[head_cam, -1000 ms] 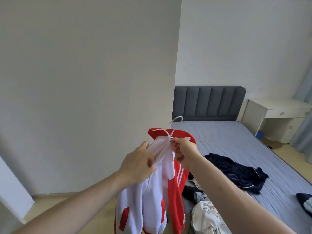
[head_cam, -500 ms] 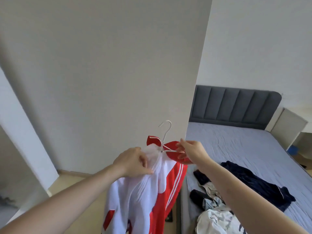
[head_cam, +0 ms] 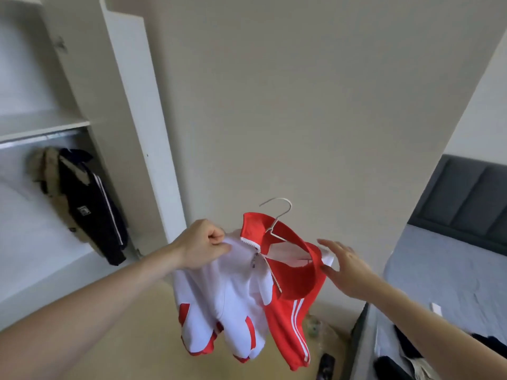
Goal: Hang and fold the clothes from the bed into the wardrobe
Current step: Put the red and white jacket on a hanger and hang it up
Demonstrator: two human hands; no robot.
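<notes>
Left hand [head_cam: 201, 249], at about 8 o'clock of centre: fingers curled tight, pinching the white shoulder of the red-and-white jacket [head_cam: 247, 294]. Right hand [head_cam: 341, 266], at 4 o'clock: fingers straight and spread, fingertips touching the jacket's red shoulder edge, gripping nothing.

The jacket hangs between both hands on a thin wire hanger [head_cam: 277, 223], whose hook stands free above the red collar, tilted toward 1 o'clock. The zip is partly open; body and sleeves droop loosely.

Handling assessment: the garment appears light, soft and limp, and the smooth fabric is likely to slide off a narrow wire. The hanger looks easily bent. Best hold, in my judgement, is the hanger neck just under the hook, with the other hand steadying a shoulder.

Beyond, at 9 o'clock, the wardrobe [head_cam: 120, 111] stands open; a dark jacket [head_cam: 93, 204] hangs under its rail [head_cam: 41, 139]. At 3 o'clock lies the bed [head_cam: 439, 270], with dark clothes [head_cam: 406, 349] at its near corner.
</notes>
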